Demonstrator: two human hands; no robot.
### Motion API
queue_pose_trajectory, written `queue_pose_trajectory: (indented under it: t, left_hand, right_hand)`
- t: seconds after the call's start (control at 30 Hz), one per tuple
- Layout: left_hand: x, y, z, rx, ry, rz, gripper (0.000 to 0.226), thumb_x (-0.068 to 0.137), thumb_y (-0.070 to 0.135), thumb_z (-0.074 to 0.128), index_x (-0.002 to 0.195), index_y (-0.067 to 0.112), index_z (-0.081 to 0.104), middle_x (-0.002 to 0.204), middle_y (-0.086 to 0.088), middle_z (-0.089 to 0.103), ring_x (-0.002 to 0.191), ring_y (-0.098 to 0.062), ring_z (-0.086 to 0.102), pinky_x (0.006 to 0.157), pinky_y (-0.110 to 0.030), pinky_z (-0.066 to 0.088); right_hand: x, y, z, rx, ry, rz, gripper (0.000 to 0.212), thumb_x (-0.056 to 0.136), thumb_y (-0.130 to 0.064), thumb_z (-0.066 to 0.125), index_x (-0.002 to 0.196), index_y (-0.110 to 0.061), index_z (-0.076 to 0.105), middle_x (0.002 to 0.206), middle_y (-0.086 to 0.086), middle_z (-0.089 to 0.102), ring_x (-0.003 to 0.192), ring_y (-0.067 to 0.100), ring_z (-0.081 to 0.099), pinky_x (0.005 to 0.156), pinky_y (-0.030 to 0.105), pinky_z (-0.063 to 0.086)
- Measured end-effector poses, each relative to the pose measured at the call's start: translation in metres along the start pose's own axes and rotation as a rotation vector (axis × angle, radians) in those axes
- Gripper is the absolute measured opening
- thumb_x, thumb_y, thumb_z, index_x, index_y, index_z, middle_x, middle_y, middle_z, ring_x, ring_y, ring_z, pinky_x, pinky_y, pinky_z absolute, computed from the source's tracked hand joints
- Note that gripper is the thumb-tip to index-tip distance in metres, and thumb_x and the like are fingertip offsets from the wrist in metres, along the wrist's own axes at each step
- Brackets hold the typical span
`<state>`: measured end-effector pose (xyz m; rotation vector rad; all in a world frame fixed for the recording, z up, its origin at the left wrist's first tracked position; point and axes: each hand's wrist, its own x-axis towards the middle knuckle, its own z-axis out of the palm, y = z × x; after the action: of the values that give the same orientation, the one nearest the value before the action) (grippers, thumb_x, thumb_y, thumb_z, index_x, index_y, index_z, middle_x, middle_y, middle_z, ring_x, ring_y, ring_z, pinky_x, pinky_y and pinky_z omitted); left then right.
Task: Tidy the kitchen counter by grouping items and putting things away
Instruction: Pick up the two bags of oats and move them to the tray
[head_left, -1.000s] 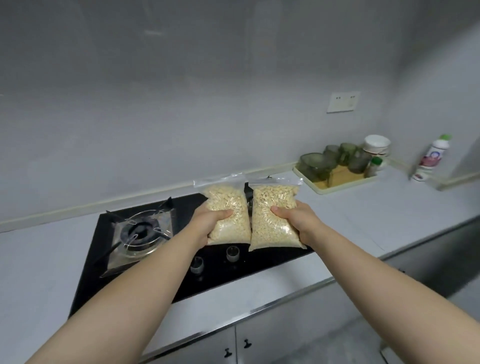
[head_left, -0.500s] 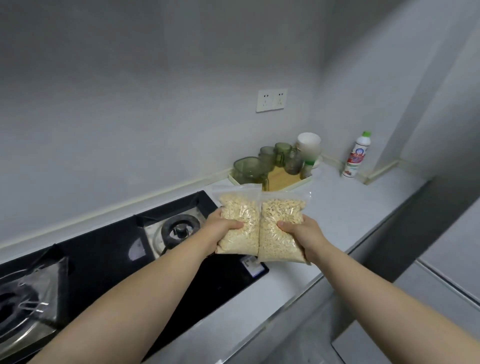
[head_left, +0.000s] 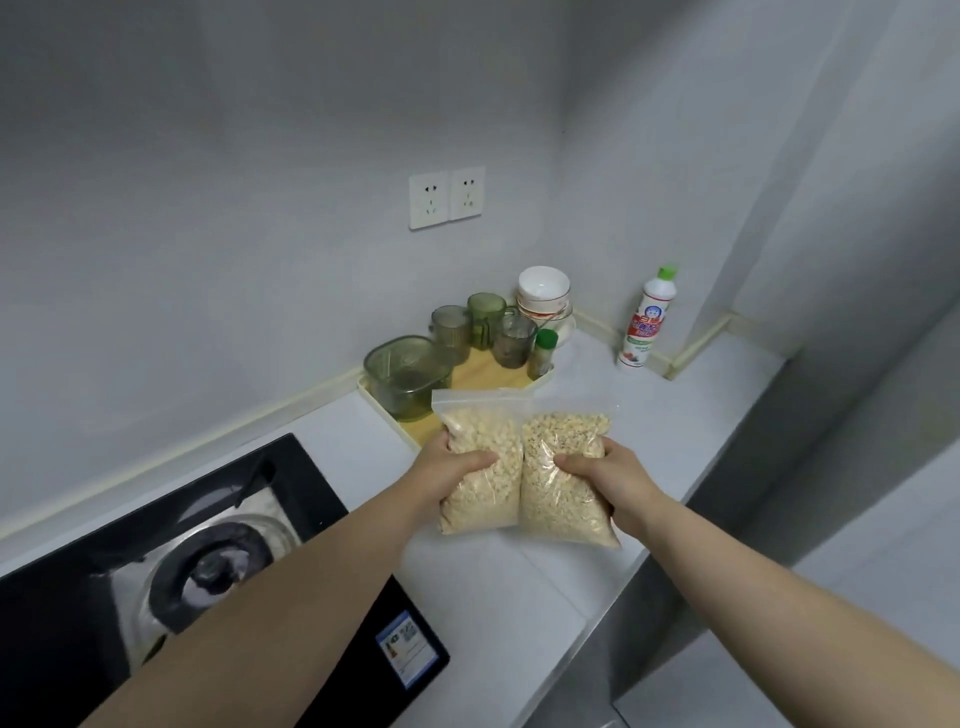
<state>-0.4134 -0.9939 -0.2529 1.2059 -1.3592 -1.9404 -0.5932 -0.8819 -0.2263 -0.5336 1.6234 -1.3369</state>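
Observation:
Two clear zip bags of pale grain hang side by side above the white counter. My left hand grips the left bag at its left edge, thumb across the front. My right hand grips the right bag at its right edge in the same way. Both bags are upright and touch each other. They are held just in front of a cream tray with a wooden floor.
The tray carries a green glass container, three green glass mugs and a small green-capped jar. Stacked white bowls and a white bottle stand in the corner. A black gas hob lies at left.
I have carried both bags to the right, from above the hob to the counter in front of the tray. The view has turned right with them; my grips are unchanged.

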Motion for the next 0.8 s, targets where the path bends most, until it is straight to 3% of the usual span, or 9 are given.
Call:
queue_pose_trajectory:
  t: [0.2, 0.3, 0.37, 0.47, 0.53, 0.6, 0.63, 0.73, 0.8]
  left_hand:
    - [0.059, 0.007, 0.039, 0.084, 0.127, 0.023, 0.045, 0.078, 0.011, 0.076, 0.117, 0.013, 0.054, 0.107, -0.004, 0.065, 0.093, -0.022, 0.064, 0.08, -0.035, 0.052]
    - [0.082, 0.011, 0.058, 0.193, 0.217, 0.036, 0.048, 0.078, 0.016, 0.076, 0.12, 0.015, 0.054, 0.112, -0.003, 0.062, 0.103, -0.024, 0.061, 0.09, -0.038, 0.051]
    - [0.101, 0.012, 0.076, 0.234, 0.288, 0.088, 0.048, 0.079, 0.015, 0.074, 0.122, 0.014, 0.053, 0.113, -0.003, 0.061, 0.104, -0.025, 0.059, 0.092, -0.039, 0.049]
    - [0.117, 0.015, 0.088, 0.206, 0.337, 0.168, 0.046, 0.077, 0.015, 0.075, 0.119, 0.012, 0.057, 0.114, -0.008, 0.064, 0.099, -0.027, 0.061, 0.082, -0.04, 0.051]
    - [0.126, 0.015, 0.093, 0.23, 0.333, 0.197, 0.039, 0.076, 0.019, 0.074, 0.111, 0.013, 0.057, 0.108, -0.005, 0.063, 0.094, -0.021, 0.059, 0.075, -0.03, 0.051]
    - [0.132, 0.013, 0.097, 0.341, 0.347, 0.212, 0.029, 0.084, 0.014, 0.068, 0.111, 0.011, 0.057, 0.102, 0.003, 0.058, 0.092, -0.012, 0.053, 0.064, -0.004, 0.043]
    - [0.135, 0.011, 0.097, 0.401, 0.373, 0.23, 0.027, 0.087, 0.013, 0.064, 0.114, 0.01, 0.058, 0.103, 0.004, 0.056, 0.093, -0.01, 0.051, 0.059, 0.001, 0.039]
    - [0.141, 0.017, 0.097, 0.555, 0.417, 0.279, 0.027, 0.088, 0.014, 0.062, 0.115, 0.012, 0.061, 0.103, 0.001, 0.058, 0.088, -0.009, 0.051, 0.057, 0.002, 0.036]
    - [0.146, 0.028, 0.096, 0.666, 0.421, 0.286, 0.027, 0.087, 0.015, 0.062, 0.114, 0.014, 0.063, 0.102, -0.001, 0.062, 0.084, -0.01, 0.055, 0.062, -0.005, 0.04]
  right_hand:
    - [0.072, -0.009, -0.032, -0.023, -0.004, 0.044, 0.027, 0.079, 0.0, 0.071, 0.104, -0.003, 0.061, 0.091, 0.014, 0.07, 0.076, 0.026, 0.068, 0.063, 0.031, 0.054]
    - [0.106, -0.011, -0.045, -0.073, 0.001, 0.009, 0.025, 0.079, 0.002, 0.071, 0.101, -0.006, 0.061, 0.089, 0.01, 0.069, 0.073, 0.022, 0.067, 0.057, 0.026, 0.053]
    - [0.133, -0.011, -0.056, -0.096, 0.007, -0.05, 0.024, 0.078, 0.001, 0.072, 0.098, -0.008, 0.062, 0.096, 0.012, 0.069, 0.078, 0.023, 0.067, 0.065, 0.03, 0.055]
    - [0.159, -0.011, -0.062, -0.087, 0.051, -0.155, 0.023, 0.078, -0.004, 0.074, 0.095, -0.016, 0.064, 0.101, 0.008, 0.07, 0.09, 0.025, 0.067, 0.081, 0.041, 0.056]
    - [0.173, -0.009, -0.067, -0.128, 0.074, -0.187, 0.03, 0.078, -0.008, 0.073, 0.106, -0.011, 0.064, 0.104, 0.005, 0.068, 0.093, 0.022, 0.065, 0.083, 0.039, 0.055]
    - [0.183, -0.004, -0.073, -0.292, 0.079, -0.164, 0.032, 0.081, -0.013, 0.07, 0.11, -0.005, 0.06, 0.104, 0.006, 0.064, 0.09, 0.02, 0.06, 0.072, 0.031, 0.05]
    - [0.185, 0.0, -0.076, -0.368, 0.074, -0.142, 0.031, 0.082, -0.016, 0.069, 0.108, -0.003, 0.059, 0.102, 0.006, 0.061, 0.089, 0.02, 0.057, 0.068, 0.027, 0.046]
    - [0.192, -0.005, -0.084, -0.441, 0.054, -0.177, 0.035, 0.085, -0.021, 0.068, 0.114, -0.005, 0.056, 0.104, 0.004, 0.056, 0.093, 0.019, 0.053, 0.072, 0.028, 0.04]
    - [0.196, -0.021, -0.084, -0.468, 0.077, -0.231, 0.042, 0.085, -0.023, 0.068, 0.122, -0.01, 0.054, 0.107, 0.002, 0.056, 0.092, 0.016, 0.053, 0.068, 0.023, 0.041]
